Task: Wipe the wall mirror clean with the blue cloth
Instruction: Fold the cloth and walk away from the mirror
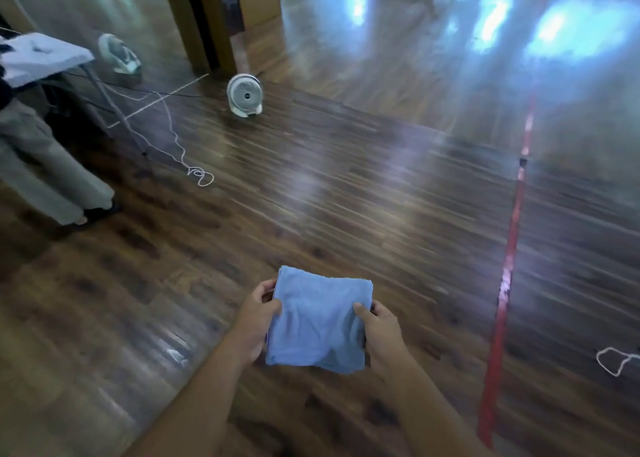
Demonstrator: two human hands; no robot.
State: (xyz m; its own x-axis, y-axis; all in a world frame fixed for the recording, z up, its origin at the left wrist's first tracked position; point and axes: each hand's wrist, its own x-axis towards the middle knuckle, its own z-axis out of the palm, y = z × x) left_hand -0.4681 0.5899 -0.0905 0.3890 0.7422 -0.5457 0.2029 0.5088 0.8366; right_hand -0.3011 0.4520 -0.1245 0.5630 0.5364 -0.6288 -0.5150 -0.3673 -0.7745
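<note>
Hands grip the folded blue cloth (318, 321) over the wooden floor (346, 197), left hand (258, 321) and right hand (381, 332) clamped on opposite edges.

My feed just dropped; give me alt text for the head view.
The left hand and right hand grip a folded blue cloth by its side edges above a wooden floor. A white fan stands ahead near the wall mirror at upper left; red tape runs down the right.

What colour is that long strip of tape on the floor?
Red, the tape shows worn pale patches in the head view.
</note>
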